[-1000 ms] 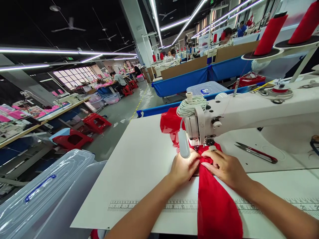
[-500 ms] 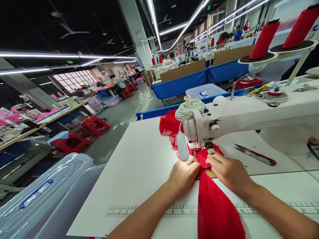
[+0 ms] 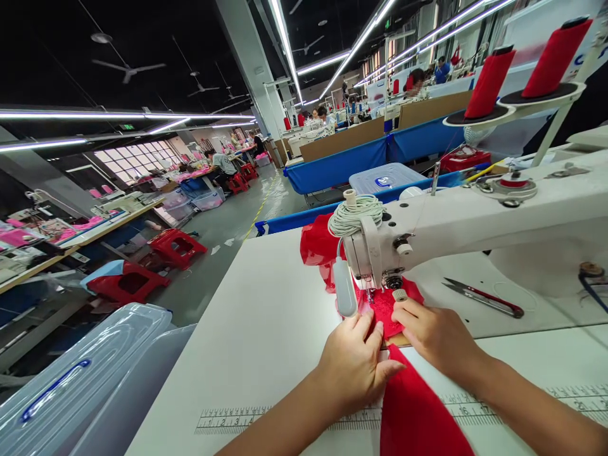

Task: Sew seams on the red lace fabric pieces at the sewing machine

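Red fabric [image 3: 387, 313] lies under the needle of a white sewing machine [image 3: 370, 253], and a long tail of it hangs toward me over the table's front. My left hand [image 3: 354, 358] rests on the fabric left of the needle, fingers stretched forward and thumb held out to the right. On the other side, my right hand [image 3: 430, 329] pinches the fabric's right edge between thumb and fingers, just below a small white knob. More red cloth [image 3: 318, 240] is bunched behind the machine head. A small lamp [image 3: 344, 288] hangs beside the needle.
Thread snips [image 3: 484, 297] lie on the machine bed at right. Two red thread cones [image 3: 491, 82] stand on holders above. A printed ruler [image 3: 237, 418] runs along the table front. A clear lidded bin [image 3: 85, 373] stands at left, with red stools [image 3: 178, 247] beyond.
My left hand has opened from a pinch, its fingers now flat on the fabric and thumb spread. My right hand keeps its pinch. The view has shifted slightly.
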Available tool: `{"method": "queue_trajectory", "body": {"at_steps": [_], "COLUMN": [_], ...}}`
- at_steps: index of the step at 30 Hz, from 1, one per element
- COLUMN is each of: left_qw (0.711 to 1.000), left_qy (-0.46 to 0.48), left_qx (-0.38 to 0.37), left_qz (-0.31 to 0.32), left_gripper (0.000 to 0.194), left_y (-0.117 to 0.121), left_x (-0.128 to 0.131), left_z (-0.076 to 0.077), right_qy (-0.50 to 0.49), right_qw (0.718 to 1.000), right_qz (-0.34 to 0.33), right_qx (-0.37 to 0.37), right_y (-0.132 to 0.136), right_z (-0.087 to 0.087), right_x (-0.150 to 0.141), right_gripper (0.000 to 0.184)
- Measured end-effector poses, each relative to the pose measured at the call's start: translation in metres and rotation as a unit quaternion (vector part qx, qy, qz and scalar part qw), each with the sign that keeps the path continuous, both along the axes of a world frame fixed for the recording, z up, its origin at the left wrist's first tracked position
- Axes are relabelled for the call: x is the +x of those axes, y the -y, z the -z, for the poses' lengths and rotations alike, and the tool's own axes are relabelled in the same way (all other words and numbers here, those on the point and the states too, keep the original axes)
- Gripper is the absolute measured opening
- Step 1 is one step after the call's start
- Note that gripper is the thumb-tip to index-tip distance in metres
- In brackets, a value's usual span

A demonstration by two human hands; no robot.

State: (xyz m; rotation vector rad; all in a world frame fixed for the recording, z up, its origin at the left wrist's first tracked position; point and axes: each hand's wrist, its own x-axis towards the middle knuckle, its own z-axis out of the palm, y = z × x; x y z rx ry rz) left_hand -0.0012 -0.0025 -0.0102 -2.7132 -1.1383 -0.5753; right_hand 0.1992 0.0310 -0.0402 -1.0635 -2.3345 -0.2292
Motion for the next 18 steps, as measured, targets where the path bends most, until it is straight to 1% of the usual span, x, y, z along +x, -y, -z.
{"method": "queue_trajectory", "body": {"at_steps": [3, 6, 11, 18], "left_qw": [1.0, 1.0, 0.999, 1.0], "left_qy": [-0.007, 0.0, 0.013, -0.004], "left_qx": [0.018, 0.025, 0.041, 0.013], "left_qz": [0.001, 0.0, 0.004, -0.011], "left_gripper": [0.079, 0.08, 0.077, 0.075], "left_y": [0.0006, 0.0011, 0.0012, -0.0016], "left_x": [0.0008, 0.0024, 0.0057, 0.0035], "left_z": [0.002, 0.0005, -0.0018, 0.0047], "right_qy": [0.0, 0.003, 0.006, 0.015], "right_qw": [1.0, 1.0, 1.0, 1.0], "right_qz": [-0.002, -0.004, -0.004, 0.006], "right_qx": [-0.007, -0.007, -0.013, -0.01], "right_y": [0.0002, 0.0002, 0.0004, -0.0019], "right_z": [-0.0007, -0.0006, 0.0, -0.0029], "right_x": [0.0, -0.0003, -0.0007, -0.0012], "right_gripper": [0.025, 0.024, 0.024, 0.024]}}
